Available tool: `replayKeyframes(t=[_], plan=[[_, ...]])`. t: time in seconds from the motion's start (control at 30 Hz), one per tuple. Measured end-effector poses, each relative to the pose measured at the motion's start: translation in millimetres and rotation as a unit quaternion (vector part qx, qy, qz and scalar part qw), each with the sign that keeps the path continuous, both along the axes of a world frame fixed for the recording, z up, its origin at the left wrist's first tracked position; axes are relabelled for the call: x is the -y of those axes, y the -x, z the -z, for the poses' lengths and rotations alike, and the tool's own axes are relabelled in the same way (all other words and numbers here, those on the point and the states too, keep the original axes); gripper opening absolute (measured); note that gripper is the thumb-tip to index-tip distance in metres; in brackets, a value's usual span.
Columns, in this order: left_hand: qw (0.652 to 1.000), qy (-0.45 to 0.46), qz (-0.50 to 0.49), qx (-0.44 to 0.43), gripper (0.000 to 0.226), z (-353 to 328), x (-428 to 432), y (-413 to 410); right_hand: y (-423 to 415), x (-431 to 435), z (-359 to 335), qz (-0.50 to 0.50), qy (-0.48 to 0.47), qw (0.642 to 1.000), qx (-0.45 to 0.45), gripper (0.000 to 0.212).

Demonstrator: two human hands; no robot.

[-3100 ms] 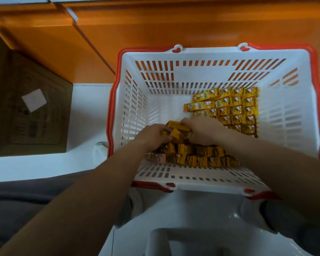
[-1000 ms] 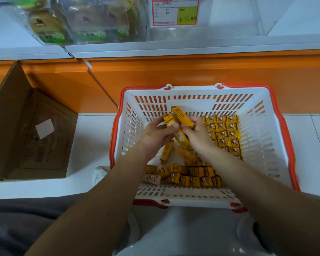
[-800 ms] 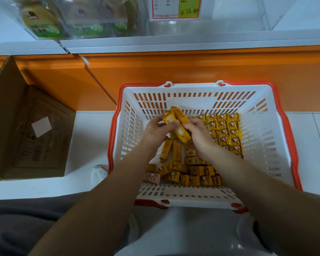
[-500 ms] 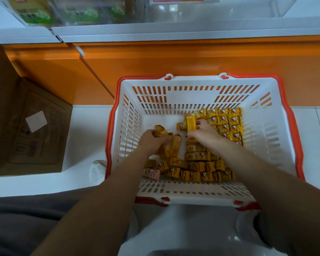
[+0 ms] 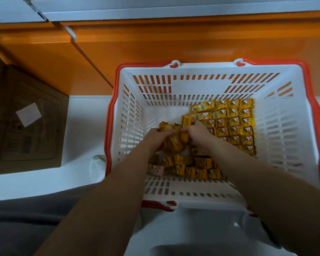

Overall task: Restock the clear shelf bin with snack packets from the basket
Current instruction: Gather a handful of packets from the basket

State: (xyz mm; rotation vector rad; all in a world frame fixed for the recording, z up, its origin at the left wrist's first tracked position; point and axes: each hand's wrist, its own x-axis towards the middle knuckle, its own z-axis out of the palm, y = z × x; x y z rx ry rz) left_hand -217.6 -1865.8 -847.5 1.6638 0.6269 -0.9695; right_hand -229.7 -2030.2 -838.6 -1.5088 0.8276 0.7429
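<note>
Snack packets [image 5: 175, 144] sit mid-floor in the basket [image 5: 284, 130], your left hand [image 5: 155, 137] and right hand [image 5: 198, 133] both curled round a yellow handful: light, crinkly, likely slippery, so squeeze the bundle from both sides.

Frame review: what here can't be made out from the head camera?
Clear shelf bin: nowhere in the head view.
How many snack packets each hand holds: left hand and right hand fingers cover them.
Packet print: too small, blurred.
Basket floor near the person: forearms hide it.
Cardboard box: left edge crops it; label unreadable.
</note>
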Motion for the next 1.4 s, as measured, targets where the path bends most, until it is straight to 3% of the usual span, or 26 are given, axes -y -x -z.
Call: replayKeyframes(t=[0.13,0.27,0.37,0.43,0.5,0.57,0.6,0.7,0.83,0.97,1.1,1.17,1.3,1.4], plan=[[1.000,-0.009,-0.013,0.017,0.066,-0.6,4.3,-2.7,-0.9,2.5,-3.0,0.048,-0.034,0.998,-0.009,0.046],[0.998,-0.045,0.014,0.050,0.075,-4.1,9.5,-2.2,-2.2,4.3,-5.5,0.051,-0.055,0.997,0.016,0.018],[0.995,-0.064,-0.001,0.082,0.056,-10.4,10.2,-5.9,-0.6,4.6,-6.6,0.013,-0.048,0.998,0.029,0.015],[0.994,-0.069,-0.007,0.089,0.047,-18.8,10.5,-8.2,0.8,5.3,-9.4,-0.041,0.022,0.997,0.056,0.012],[0.993,-0.068,0.000,0.092,0.061,-28.9,9.6,-7.8,2.8,6.0,-21.2,-0.057,0.076,0.992,0.077,0.023],[0.994,-0.050,0.004,0.097,0.063,-41.3,8.7,-9.1,3.5,6.6,-37.6,-0.026,0.041,0.996,0.077,0.046],[0.994,-0.036,-0.003,0.100,0.060,-50.0,8.5,-10.2,3.9,6.8,-45.8,-0.011,0.008,0.997,0.078,0.046],[0.992,0.002,-0.034,0.122,0.051,-86.3,10.8,-12.7,7.7,5.5,-74.1,0.004,-0.070,0.992,0.108,0.025],[0.981,0.051,-0.041,0.183,0.029,-141.6,14.0,-14.4,13.2,1.8,-120.0,0.028,-0.098,0.979,0.176,0.040],[0.971,0.060,0.035,0.229,0.031,-212.3,10.5,-15.7,16.0,13.1,-187.3,0.008,-0.123,0.968,0.217,0.030],[0.956,0.061,0.097,0.270,0.047,-286.3,2.9,-16.9,17.1,31.8,-264.0,0.052,-0.218,0.950,0.215,0.021],[0.946,0.081,0.111,0.293,0.039,-317.6,1.1,-15.6,16.8,40.0,-300.0,0.051,-0.245,0.944,0.216,0.026],[0.930,0.104,0.118,0.333,0.047,-371.5,4.0,-10.0,17.3,52.7,-353.8,0.015,-0.259,0.938,0.230,0.038],[0.914,0.119,0.137,0.364,0.037,-398.1,7.4,-8.3,17.0,59.7,-380.1,-0.008,-0.246,0.939,0.240,0.044]])
